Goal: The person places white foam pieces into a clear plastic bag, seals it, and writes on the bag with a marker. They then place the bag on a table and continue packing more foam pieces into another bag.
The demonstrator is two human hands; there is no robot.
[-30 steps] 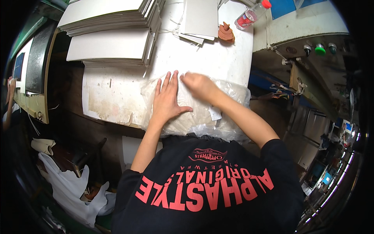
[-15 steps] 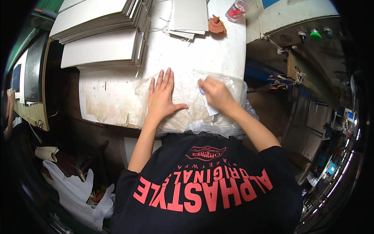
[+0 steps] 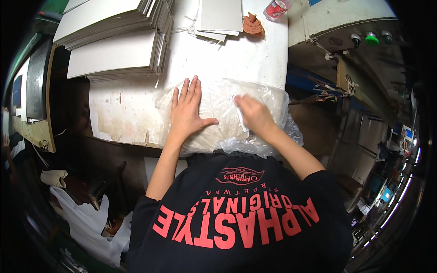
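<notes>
A clear plastic bag (image 3: 218, 98) with a pale, flat filling lies at the near edge of a white worktable (image 3: 236, 59). My left hand (image 3: 186, 111) presses flat on the bag's left half, fingers spread and holding nothing. My right hand (image 3: 254, 113) rests on the bag's right half. Its fingers are closed on a small white slip (image 3: 241, 122) that sticks out beneath them. The bag's loose, crumpled end (image 3: 255, 146) hangs over the table edge toward my black shirt.
Two stacks of white boards (image 3: 114, 57) fill the table's far left, with smaller sheets (image 3: 221, 18) behind. A brown cone-shaped object (image 3: 252, 25) and a clear bottle with red contents (image 3: 276, 8) stand at the back. A grey machine with a green button (image 3: 372, 38) is right. White cloth (image 3: 84, 216) lies below left.
My right hand slid from the bag's upper middle to its right side, carrying the white slip. My left hand stayed flat on the bag.
</notes>
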